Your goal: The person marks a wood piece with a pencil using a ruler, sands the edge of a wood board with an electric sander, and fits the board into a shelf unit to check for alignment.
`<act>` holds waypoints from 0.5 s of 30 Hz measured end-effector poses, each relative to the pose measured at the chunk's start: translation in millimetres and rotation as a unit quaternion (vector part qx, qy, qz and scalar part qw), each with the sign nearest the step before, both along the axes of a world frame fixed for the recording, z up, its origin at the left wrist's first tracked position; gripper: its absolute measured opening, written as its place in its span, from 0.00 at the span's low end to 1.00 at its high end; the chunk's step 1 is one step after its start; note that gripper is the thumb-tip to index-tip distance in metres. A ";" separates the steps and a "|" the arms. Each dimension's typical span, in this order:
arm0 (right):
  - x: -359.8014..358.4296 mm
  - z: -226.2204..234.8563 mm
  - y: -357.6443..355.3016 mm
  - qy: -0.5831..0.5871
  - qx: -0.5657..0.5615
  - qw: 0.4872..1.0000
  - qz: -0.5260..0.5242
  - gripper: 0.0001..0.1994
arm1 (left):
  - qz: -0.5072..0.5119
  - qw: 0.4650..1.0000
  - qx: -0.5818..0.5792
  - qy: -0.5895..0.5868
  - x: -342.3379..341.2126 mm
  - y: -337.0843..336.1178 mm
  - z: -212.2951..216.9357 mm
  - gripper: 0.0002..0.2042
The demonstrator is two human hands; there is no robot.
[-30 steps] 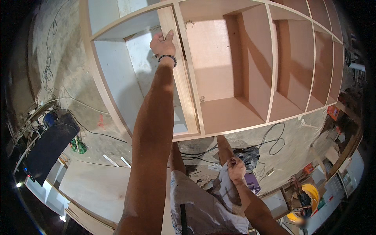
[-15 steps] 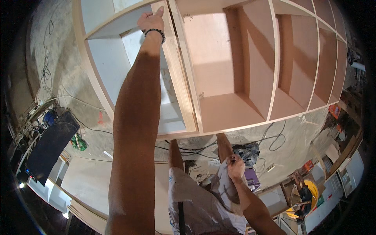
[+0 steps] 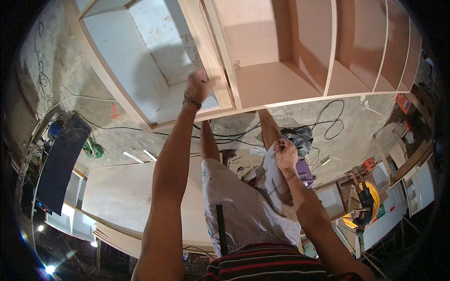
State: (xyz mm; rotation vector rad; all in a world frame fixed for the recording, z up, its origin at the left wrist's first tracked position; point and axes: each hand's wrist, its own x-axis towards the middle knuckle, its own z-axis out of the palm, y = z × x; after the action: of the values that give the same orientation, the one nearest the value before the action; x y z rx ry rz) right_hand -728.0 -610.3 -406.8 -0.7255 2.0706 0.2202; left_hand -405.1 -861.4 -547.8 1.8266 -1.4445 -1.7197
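Note:
A large wooden cabinet with open compartments spreads in front of me. Its left compartment is pale blue-white inside, the others pinkish brown. A light wooden strip runs along the divider between them. My left hand, with a dark bead bracelet at the wrist, is over the near end of the left compartment, beside the strip. Motion smears its fingers; whether they touch the strip is unclear. By my right thigh, my right hand is closed, fingers curled round something dark that I cannot make out.
Black cables trail over the concrete floor near my legs. A black plastic bag lies right of my knee. A pale board is behind on the left. A person is by a yellow round object at right.
My left hand has come back toward me from the far part of the strip to its near end. The cabinet sits higher in view. My right hand stays closed by my thigh.

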 end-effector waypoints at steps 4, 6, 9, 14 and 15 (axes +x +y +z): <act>2.2 1.8 5.7 0.010 -0.009 0.999 0.045 0.13 | -0.020 0.991 0.123 -0.058 -3.4 77.7 3.8 0.15; 2.8 0.9 8.8 0.016 -0.004 0.999 0.046 0.13 | -0.021 0.985 0.153 -0.078 -8.7 89.4 4.7 0.16; 3.9 0.4 14.2 0.031 -0.021 0.998 0.043 0.12 | 0.003 0.994 0.101 -0.043 -17.3 86.7 14.3 0.18; 14.0 12.3 -6.2 0.021 0.004 0.998 0.052 0.11 | 0.000 0.997 0.058 -0.047 -10.3 93.9 6.8 0.18; 13.6 12.2 -5.6 0.022 0.003 0.998 0.053 0.11 | 0.000 0.997 0.057 -0.045 -11.7 94.3 6.7 0.18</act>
State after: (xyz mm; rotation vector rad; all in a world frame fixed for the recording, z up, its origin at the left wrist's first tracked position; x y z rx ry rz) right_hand -714.3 -616.0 -394.6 -0.8334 2.0750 0.3043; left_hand -416.7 -767.1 -541.1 1.9875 -1.4056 -1.7734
